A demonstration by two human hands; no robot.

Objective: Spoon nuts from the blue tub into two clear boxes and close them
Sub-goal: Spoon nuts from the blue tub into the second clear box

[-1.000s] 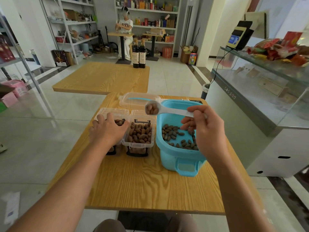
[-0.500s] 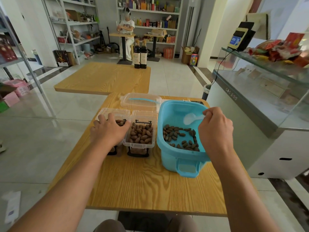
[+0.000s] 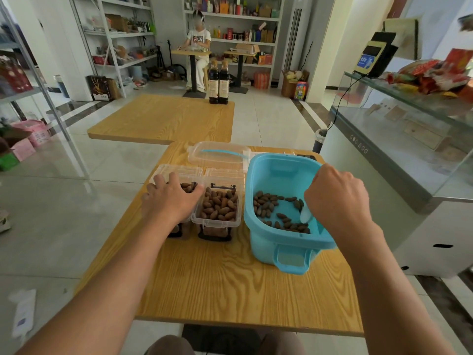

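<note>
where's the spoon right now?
In the head view, the white spoon is on the right, its bowl down inside the blue tub among the nuts, held by the right hand.

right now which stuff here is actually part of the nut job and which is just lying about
In the job:
- blue tub with nuts
- white spoon, gripped by right hand
- right clear box
- left clear box, under left hand

Lying about:
- clear lid
- two dark bottles
- far table
</note>
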